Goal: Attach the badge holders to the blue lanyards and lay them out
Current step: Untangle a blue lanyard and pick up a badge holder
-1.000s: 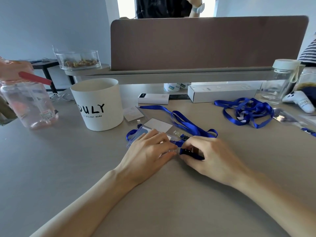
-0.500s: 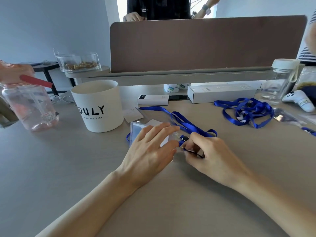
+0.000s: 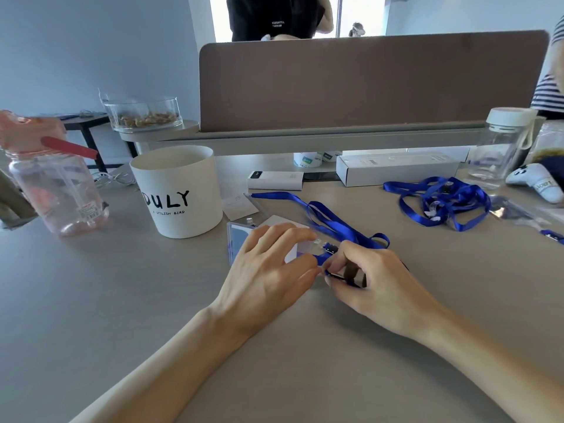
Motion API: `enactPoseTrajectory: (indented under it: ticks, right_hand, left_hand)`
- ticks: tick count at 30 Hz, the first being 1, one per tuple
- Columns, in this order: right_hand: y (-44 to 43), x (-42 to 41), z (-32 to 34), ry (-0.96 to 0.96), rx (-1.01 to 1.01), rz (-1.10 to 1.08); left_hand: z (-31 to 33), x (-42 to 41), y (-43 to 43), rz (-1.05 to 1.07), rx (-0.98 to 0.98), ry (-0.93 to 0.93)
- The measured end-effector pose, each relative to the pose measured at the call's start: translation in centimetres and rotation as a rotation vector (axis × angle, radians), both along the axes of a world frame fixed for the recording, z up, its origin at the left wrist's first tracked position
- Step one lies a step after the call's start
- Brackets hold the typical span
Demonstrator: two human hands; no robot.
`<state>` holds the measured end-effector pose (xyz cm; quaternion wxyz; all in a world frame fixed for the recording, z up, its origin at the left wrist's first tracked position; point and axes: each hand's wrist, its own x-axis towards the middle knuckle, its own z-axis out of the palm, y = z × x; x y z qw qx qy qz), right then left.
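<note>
A pink bottle (image 3: 55, 190) and a white pot (image 3: 180, 190) stand at the left, the pot just behind the clear badge holder (image 3: 244, 239), which the left hand (image 3: 268, 276) presses flat with spread fingers. The right hand (image 3: 372, 282) pinches the lanyard (image 3: 329, 221) clip beside it. Loose lanyards (image 3: 442, 203) lie well apart at the right, with bare table (image 3: 122, 300) near the front edge
</note>
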<state>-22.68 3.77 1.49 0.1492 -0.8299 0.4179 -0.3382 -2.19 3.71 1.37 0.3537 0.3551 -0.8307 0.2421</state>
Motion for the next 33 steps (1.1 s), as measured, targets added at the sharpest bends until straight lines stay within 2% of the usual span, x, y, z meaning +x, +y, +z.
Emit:
enactPoseTrajectory:
  ticks: [11, 17, 28, 33]
  right_hand:
    - [0.3, 0.7, 0.6, -0.265, 0.293, -0.027]
    - [0.1, 0.7, 1.0, -0.368, 0.410, -0.036]
    - [0.5, 0.9, 1.5, -0.524, 0.506, -0.079]
    - [0.9, 1.0, 1.9, -0.542, 0.497, -0.049]
  left_hand:
    - [0.2, 0.3, 0.3, -0.042, -0.021, -0.020]
    - [0.0, 0.2, 0.4, -0.096, 0.092, 0.005]
    - [-0.4, 0.5, -0.1, -0.057, 0.305, 0.213]
    - [-0.2, 0.6, 0.0, -0.073, 0.322, 0.238]
